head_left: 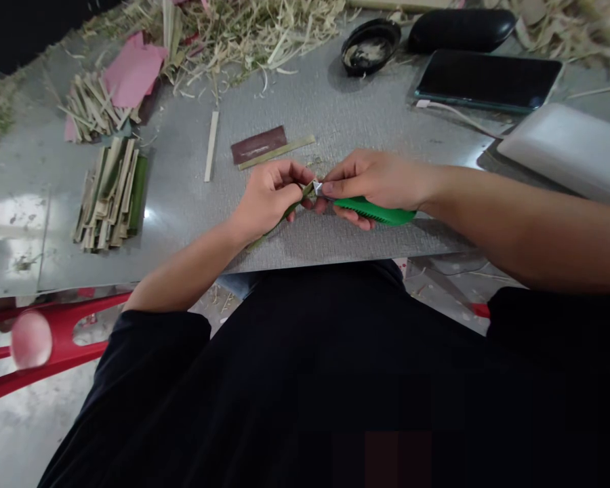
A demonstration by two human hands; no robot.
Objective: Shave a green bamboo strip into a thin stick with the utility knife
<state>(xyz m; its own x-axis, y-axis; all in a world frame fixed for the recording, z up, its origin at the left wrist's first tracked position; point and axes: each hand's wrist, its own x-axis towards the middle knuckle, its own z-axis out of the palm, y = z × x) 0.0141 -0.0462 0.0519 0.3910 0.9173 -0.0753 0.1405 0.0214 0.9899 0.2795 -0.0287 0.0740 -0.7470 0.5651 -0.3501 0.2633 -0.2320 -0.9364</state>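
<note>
Strip of green bamboo-like stem (309,189) pinched in left hand's (270,196) fingertips, above table (183,224); right hand (373,177) closed round green-handled knife (381,212). Probably light, springy; best held behind blade.

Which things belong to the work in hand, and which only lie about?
Probably work:
green-handled knife
thin green strip
stacked flat pale strips
curled pale shavings

Probably lying about:
flat black phone
oblong black case
white rounded box
</note>
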